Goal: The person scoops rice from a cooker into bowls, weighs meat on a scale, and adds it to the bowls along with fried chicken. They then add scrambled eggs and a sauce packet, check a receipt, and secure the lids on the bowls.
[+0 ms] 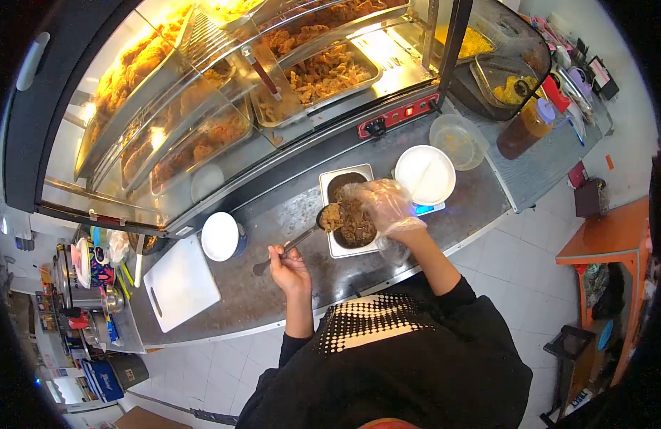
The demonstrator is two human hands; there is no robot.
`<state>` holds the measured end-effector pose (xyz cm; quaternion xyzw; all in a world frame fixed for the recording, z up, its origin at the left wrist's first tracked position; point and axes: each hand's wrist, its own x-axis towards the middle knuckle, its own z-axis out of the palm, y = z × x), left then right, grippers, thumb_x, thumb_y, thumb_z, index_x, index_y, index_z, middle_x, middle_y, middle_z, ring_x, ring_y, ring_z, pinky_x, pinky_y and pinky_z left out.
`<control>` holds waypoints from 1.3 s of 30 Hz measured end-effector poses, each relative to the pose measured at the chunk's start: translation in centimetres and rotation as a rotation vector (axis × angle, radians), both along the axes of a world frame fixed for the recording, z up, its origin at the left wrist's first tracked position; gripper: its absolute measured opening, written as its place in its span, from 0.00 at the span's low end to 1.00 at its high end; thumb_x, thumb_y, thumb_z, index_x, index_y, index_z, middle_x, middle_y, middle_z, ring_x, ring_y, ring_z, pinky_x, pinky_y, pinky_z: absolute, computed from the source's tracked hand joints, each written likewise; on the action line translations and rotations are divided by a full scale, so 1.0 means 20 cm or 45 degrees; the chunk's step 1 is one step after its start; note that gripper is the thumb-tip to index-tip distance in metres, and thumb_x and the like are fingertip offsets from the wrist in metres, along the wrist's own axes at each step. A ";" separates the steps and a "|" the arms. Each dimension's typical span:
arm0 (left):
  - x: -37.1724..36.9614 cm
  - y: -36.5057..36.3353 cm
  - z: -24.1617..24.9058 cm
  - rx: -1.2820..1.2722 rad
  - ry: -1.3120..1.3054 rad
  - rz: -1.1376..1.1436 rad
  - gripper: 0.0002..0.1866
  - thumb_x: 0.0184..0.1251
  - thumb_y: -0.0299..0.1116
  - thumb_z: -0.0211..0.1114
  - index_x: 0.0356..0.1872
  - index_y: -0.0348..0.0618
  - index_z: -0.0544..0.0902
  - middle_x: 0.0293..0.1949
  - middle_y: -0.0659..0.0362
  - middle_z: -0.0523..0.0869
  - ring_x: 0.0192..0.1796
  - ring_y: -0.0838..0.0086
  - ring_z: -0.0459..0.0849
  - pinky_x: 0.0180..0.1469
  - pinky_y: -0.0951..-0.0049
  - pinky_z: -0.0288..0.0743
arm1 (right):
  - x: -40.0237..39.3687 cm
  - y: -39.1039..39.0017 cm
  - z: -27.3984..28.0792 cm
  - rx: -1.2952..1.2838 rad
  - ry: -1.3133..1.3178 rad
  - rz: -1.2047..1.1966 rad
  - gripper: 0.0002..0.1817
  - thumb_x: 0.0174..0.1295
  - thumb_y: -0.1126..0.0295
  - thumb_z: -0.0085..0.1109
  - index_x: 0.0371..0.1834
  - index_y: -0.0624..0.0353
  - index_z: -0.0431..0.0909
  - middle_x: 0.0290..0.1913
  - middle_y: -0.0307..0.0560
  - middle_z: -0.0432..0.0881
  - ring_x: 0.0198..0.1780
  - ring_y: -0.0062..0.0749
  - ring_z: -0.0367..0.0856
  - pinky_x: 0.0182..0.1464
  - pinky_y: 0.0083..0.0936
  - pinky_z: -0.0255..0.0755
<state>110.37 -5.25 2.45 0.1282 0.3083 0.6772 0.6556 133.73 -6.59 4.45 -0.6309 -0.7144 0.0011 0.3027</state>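
Pan [326, 193] is on the counter [280, 207], in front of you. It's steel, rectangular, with brown shredded food [355, 225] in it.

Your left hand [291, 268] is bare, on the left side of the pan and apart from it. Thumb and fingers pinch the handle of the ladle [302, 239]. Ladle slants up to the right; its head is over the pan's left edge, with a scoop of brown food in it.

Your right hand [387, 206] has a loose clear plastic glove on. It reaches over the pan's right side, palm down, fingers bent toward the food. Fingertips are hidden by glove and glare, so I can't tell if they pinch anything or touch the food.

Right of the pan: white bowl [425, 176] on a scale [429, 208], blue display lit. Clear tub [459, 143] is just past the bowl, sauce bottle [523, 131] farther right of the pan.

Left of the pan: round white container [220, 236], then the white board [181, 282] farther out.

Beyond the pan: glass case [287, 159], lights on, trays of fried food [323, 75] inside. Its red control panel [398, 118] faces the counter.
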 end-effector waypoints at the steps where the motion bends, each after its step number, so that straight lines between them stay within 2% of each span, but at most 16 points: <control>1: 0.00 0.01 0.00 0.003 0.019 0.006 0.12 0.65 0.36 0.47 0.24 0.43 0.67 0.24 0.61 0.71 0.24 0.75 0.68 0.28 0.80 0.65 | 0.00 -0.02 -0.02 -0.031 0.097 -0.036 0.20 0.46 0.72 0.51 0.46 0.49 0.72 0.42 0.46 0.75 0.42 0.43 0.73 0.48 0.39 0.63; 3: 0.01 0.01 0.00 0.023 0.034 0.016 0.12 0.65 0.36 0.49 0.24 0.43 0.67 0.24 0.62 0.71 0.24 0.77 0.68 0.27 0.81 0.64 | -0.02 -0.07 0.06 -0.095 0.294 -0.118 0.22 0.47 0.71 0.51 0.50 0.50 0.69 0.42 0.48 0.74 0.43 0.45 0.72 0.49 0.38 0.63; 6: 0.05 0.01 0.02 0.064 0.072 0.028 0.11 0.64 0.36 0.51 0.24 0.43 0.68 0.23 0.63 0.70 0.23 0.79 0.68 0.26 0.81 0.64 | -0.16 -0.13 0.10 0.055 0.455 -0.323 0.23 0.49 0.67 0.52 0.52 0.52 0.68 0.47 0.50 0.72 0.50 0.47 0.69 0.52 0.39 0.61; 8: 0.08 -0.01 0.02 0.085 0.160 0.076 0.12 0.64 0.37 0.51 0.24 0.43 0.68 0.23 0.63 0.70 0.22 0.80 0.68 0.26 0.82 0.64 | -0.22 -0.16 0.16 0.177 0.211 -0.184 0.24 0.48 0.61 0.53 0.51 0.54 0.68 0.51 0.52 0.69 0.55 0.48 0.64 0.55 0.40 0.57; 10: 0.13 -0.04 0.06 0.083 0.264 0.119 0.12 0.64 0.37 0.50 0.23 0.43 0.67 0.22 0.63 0.69 0.22 0.80 0.68 0.25 0.83 0.65 | -0.26 -0.17 0.10 0.269 0.076 -0.200 0.22 0.49 0.55 0.52 0.46 0.53 0.71 0.54 0.50 0.66 0.59 0.50 0.58 0.57 0.42 0.54; 13: 0.18 -0.08 0.12 0.139 0.359 0.125 0.13 0.65 0.37 0.49 0.23 0.43 0.67 0.22 0.62 0.70 0.21 0.80 0.69 0.25 0.84 0.65 | -0.25 -0.19 0.14 0.238 0.020 -0.227 0.21 0.51 0.50 0.49 0.41 0.52 0.75 0.54 0.51 0.65 0.58 0.49 0.56 0.57 0.42 0.55; 16: 0.20 -0.10 0.12 0.207 0.440 0.061 0.13 0.65 0.38 0.49 0.23 0.42 0.67 0.22 0.60 0.71 0.21 0.79 0.71 0.26 0.84 0.66 | -0.24 -0.21 0.11 0.159 0.159 -0.247 0.21 0.46 0.56 0.55 0.43 0.55 0.74 0.54 0.50 0.65 0.59 0.52 0.56 0.56 0.44 0.53; 19: 0.20 -0.11 0.07 0.250 0.598 0.020 0.14 0.65 0.38 0.48 0.23 0.42 0.67 0.22 0.59 0.72 0.22 0.78 0.71 0.27 0.82 0.67 | -0.19 -0.23 0.09 0.085 0.372 -0.242 0.18 0.51 0.60 0.53 0.44 0.55 0.73 0.53 0.53 0.65 0.58 0.49 0.58 0.57 0.41 0.56; 21: 0.22 -0.13 0.02 0.303 0.754 0.006 0.14 0.65 0.38 0.48 0.23 0.42 0.67 0.22 0.59 0.72 0.22 0.78 0.71 0.28 0.80 0.68 | -0.16 -0.27 0.05 0.097 0.613 -0.363 0.18 0.51 0.64 0.54 0.45 0.57 0.72 0.51 0.53 0.66 0.56 0.47 0.61 0.56 0.38 0.57; 24: 0.27 -0.19 0.02 0.416 0.883 -0.158 0.14 0.66 0.37 0.47 0.22 0.41 0.66 0.20 0.60 0.70 0.22 0.77 0.71 0.35 0.75 0.69 | -0.10 -0.32 -0.07 0.150 0.852 -0.395 0.18 0.51 0.67 0.54 0.45 0.60 0.70 0.49 0.53 0.69 0.52 0.43 0.67 0.54 0.34 0.61; 28: 0.34 -0.26 0.02 0.758 1.091 -0.136 0.15 0.66 0.34 0.45 0.21 0.36 0.68 0.24 0.57 0.70 0.24 0.75 0.73 0.43 0.69 0.69 | -0.11 -0.39 -0.12 0.118 1.255 -0.393 0.16 0.51 0.75 0.51 0.45 0.63 0.69 0.50 0.55 0.72 0.54 0.37 0.69 0.57 0.29 0.61; 29: 0.33 -0.25 0.02 0.910 1.291 -0.183 0.15 0.67 0.37 0.43 0.23 0.38 0.66 0.24 0.60 0.67 0.23 0.76 0.71 0.44 0.70 0.69 | -0.11 -0.40 -0.11 0.058 1.146 -0.415 0.15 0.50 0.78 0.52 0.44 0.64 0.69 0.49 0.55 0.72 0.53 0.35 0.70 0.55 0.27 0.63; 32: 0.34 -0.27 0.01 0.898 1.321 -0.226 0.14 0.67 0.36 0.44 0.24 0.39 0.66 0.23 0.59 0.68 0.23 0.76 0.73 0.40 0.73 0.70 | -0.14 -0.39 -0.10 0.125 1.326 -0.415 0.16 0.53 0.74 0.50 0.47 0.63 0.67 0.47 0.52 0.71 0.47 0.34 0.71 0.50 0.28 0.65; 35: 0.33 -0.25 -0.04 0.587 1.010 -0.121 0.13 0.66 0.36 0.46 0.25 0.40 0.67 0.23 0.59 0.70 0.22 0.77 0.73 0.34 0.79 0.70 | -0.16 -0.39 -0.13 0.194 1.370 -0.350 0.16 0.52 0.75 0.51 0.45 0.63 0.68 0.46 0.51 0.71 0.47 0.32 0.70 0.49 0.27 0.65; 38: 0.27 -0.20 -0.01 0.041 0.590 0.029 0.11 0.65 0.34 0.47 0.23 0.43 0.68 0.23 0.59 0.73 0.23 0.76 0.74 0.29 0.80 0.69 | -0.14 -0.41 -0.11 0.140 1.228 -0.333 0.15 0.51 0.76 0.53 0.44 0.63 0.68 0.44 0.54 0.74 0.47 0.37 0.73 0.50 0.27 0.67; 39: 0.25 -0.17 0.00 0.074 0.397 0.060 0.11 0.64 0.36 0.50 0.23 0.44 0.69 0.24 0.61 0.73 0.23 0.77 0.73 0.27 0.83 0.68 | -0.14 -0.42 -0.13 0.144 1.184 -0.355 0.15 0.51 0.76 0.53 0.44 0.63 0.68 0.43 0.54 0.74 0.45 0.37 0.74 0.47 0.27 0.68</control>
